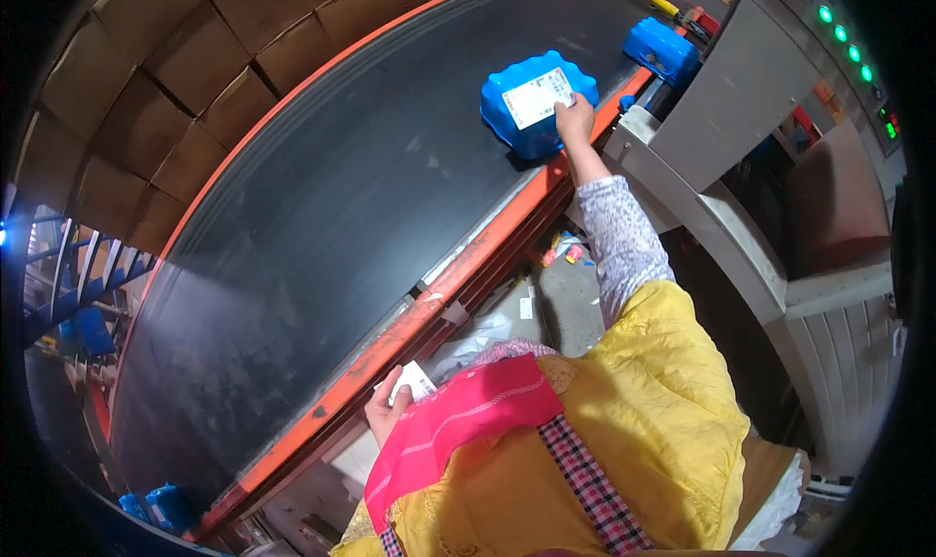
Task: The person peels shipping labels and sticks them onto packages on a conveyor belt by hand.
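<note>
My right hand [576,120] reaches out to a blue wrapped pack [534,145] with scalloped edges on the dark conveyor belt [322,177]. Its fingers are closed at the right edge of a white printed label [534,99], which lies over the top of the pack. Whether the label is stuck down cannot be made out. Close to my body, near the belt's orange edge, my left hand [388,407] grips a small stack of white labels [415,381]. My sleeve and a pink cloth hide part of that wrist.
Another blue pack [661,50] sits by the grey machine [746,89] with green lights. More blue packs [168,506] are at the belt's lower left end. Stacked cardboard boxes [185,59] line the far side. An orange rail [429,308] edges the belt; litter [573,254] lies below.
</note>
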The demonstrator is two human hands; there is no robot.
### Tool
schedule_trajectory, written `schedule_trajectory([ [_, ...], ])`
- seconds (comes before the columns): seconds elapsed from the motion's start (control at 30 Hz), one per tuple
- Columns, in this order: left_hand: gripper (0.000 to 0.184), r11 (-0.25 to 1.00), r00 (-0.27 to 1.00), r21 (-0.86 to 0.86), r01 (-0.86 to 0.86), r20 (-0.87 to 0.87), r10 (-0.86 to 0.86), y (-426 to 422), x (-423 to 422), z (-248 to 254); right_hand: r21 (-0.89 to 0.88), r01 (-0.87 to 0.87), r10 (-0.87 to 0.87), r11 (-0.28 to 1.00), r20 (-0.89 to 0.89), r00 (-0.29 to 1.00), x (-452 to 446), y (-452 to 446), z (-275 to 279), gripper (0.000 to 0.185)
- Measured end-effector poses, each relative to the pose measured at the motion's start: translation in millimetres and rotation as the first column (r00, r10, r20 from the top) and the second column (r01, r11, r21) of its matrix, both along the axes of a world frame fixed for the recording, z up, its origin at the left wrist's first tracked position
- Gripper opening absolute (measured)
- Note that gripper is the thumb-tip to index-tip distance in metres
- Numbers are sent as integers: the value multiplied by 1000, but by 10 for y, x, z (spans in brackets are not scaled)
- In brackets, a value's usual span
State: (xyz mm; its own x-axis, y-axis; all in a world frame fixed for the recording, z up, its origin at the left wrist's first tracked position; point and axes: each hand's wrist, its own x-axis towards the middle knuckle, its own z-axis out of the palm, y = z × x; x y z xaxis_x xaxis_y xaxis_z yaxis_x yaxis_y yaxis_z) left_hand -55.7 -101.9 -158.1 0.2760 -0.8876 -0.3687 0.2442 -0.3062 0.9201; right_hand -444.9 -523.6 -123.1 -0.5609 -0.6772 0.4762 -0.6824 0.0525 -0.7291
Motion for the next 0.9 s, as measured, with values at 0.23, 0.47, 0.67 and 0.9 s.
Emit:
schedule_trajectory([
  [0.23, 35, 999, 999, 13, -31, 13, 31, 6, 11, -8, 110, -4, 24, 994, -176, 984, 246, -567, -50, 41],
  [0.47, 36, 997, 998, 54, -54, -24, 55, -96, 95, 54, -29, -95, 49, 995, -694, 718, 1013, -47, 45, 47],
  [0.67, 35, 999, 1000, 34, -15, 4, 15, -126, 129, 38, 585, -466, 747, 664, -549, 375, 1756, 380, -179, 66],
  [0.9, 35, 998, 999, -37, 46, -21, -47, -111, 271, -9, 624, -498, 796, 603, -425, 431, 2116, 823, -118, 85],
])
